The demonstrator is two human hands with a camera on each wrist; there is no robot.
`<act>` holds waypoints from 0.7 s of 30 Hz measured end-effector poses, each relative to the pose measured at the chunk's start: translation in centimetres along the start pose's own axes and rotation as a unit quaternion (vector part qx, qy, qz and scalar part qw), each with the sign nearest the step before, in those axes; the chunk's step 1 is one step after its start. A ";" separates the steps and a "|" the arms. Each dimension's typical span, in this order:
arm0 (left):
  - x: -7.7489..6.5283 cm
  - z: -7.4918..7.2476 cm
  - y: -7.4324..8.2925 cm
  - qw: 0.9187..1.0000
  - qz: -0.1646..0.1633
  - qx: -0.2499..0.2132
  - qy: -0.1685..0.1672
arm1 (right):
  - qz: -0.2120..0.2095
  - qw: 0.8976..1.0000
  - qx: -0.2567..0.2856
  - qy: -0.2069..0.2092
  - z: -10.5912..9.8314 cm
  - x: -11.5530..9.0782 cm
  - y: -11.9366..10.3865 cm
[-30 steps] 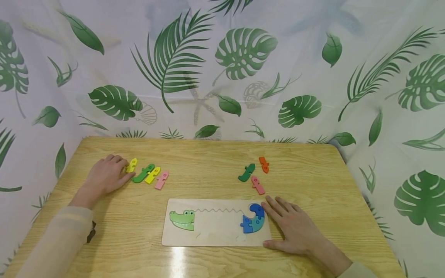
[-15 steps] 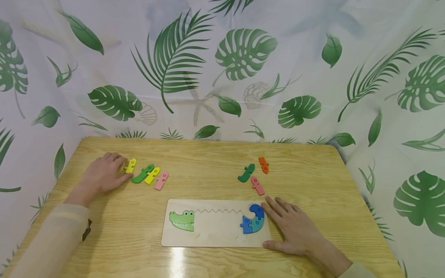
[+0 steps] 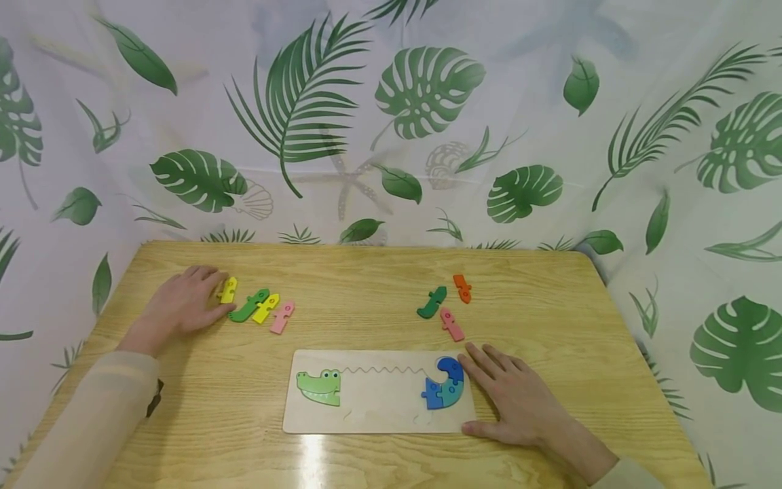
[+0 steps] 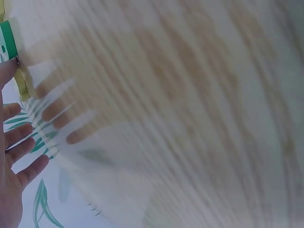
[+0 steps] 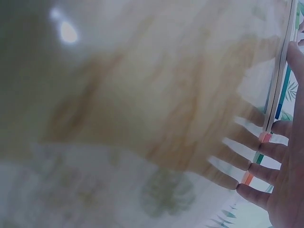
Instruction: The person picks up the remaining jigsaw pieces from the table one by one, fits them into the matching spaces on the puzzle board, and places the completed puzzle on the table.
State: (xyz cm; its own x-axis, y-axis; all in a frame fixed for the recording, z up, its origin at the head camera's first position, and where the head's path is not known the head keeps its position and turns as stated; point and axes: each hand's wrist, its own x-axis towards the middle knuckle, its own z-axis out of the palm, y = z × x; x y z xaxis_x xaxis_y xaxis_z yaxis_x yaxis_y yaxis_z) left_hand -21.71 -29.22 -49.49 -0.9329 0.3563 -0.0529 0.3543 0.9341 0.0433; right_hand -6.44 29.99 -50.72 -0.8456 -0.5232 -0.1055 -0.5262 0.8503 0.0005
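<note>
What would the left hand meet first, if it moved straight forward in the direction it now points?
Most likely the leftmost yellow puzzle piece, which lies just ahead of the left hand in the head view. Depth is unclear, so I cannot tell whether they touch.

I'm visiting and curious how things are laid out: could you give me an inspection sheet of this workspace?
Surface: wood-grain table, with glare in front of the board.
Job's things: puzzle board bearing a crocodile head and three blue pieces; seven loose pieces beyond it.
Clutter: nothing seen.
Hands: left hand at the leftmost yellow piece; right hand at the board's right edge.
Cables: nothing seen.
Surroundings: white leaf-patterned backdrop.
</note>
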 end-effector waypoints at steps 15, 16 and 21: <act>0.7 0.2 -0.2 1.000 -0.001 -0.004 -0.022 | 0.004 1.000 0.002 -0.005 -0.1 0.0 0.0; 0.7 0.1 -0.2 1.000 -0.001 -0.003 -0.023 | 0.004 1.000 0.003 -0.005 -0.1 0.0 0.0; 0.8 0.1 -0.3 1.000 -0.001 -0.005 -0.024 | 0.005 1.000 0.003 -0.005 0.0 0.0 0.0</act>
State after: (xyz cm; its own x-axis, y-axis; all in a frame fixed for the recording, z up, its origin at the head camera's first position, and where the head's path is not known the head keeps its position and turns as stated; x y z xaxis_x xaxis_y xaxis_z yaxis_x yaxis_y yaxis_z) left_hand -22.51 -29.18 -49.68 -0.9296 0.3548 -0.0998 0.3511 0.9348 0.0533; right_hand -6.46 29.97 -50.73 -0.8497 -0.5146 -0.1149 -0.5177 0.8556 -0.0039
